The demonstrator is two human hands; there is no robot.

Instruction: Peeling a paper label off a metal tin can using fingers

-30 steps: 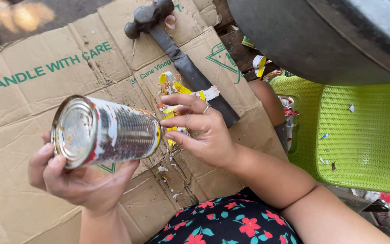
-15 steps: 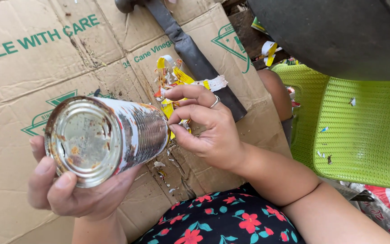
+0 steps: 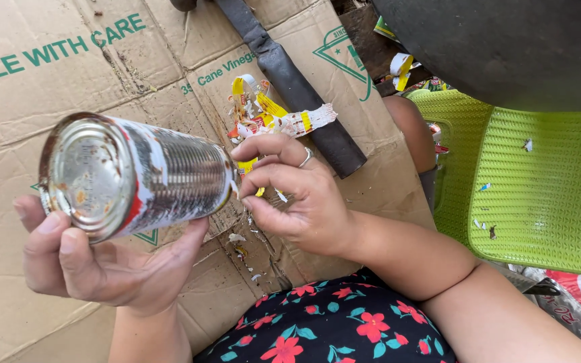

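My left hand [image 3: 95,262] holds a ribbed metal tin can [image 3: 136,175] on its side, with its closed end turned toward me. Scraps of white and red label still cling to the can's wall. My right hand [image 3: 290,191], a ring on one finger, has its fingertips pinched at the far rim of the can, on a bit of label. Torn yellow, red and white label pieces [image 3: 270,117] lie on the flattened cardboard [image 3: 48,94] just beyond my right hand.
A dark long-handled tool [image 3: 290,74] lies diagonally on the cardboard above the scraps. A green plastic chair seat [image 3: 539,181] stands at the right, under a large dark curved object [image 3: 506,47]. Floral fabric [image 3: 331,323] covers my lap at the bottom.
The can has come closer to the camera and its closed end has turned more toward me. My right hand stays at the can's far rim, picking at the label.
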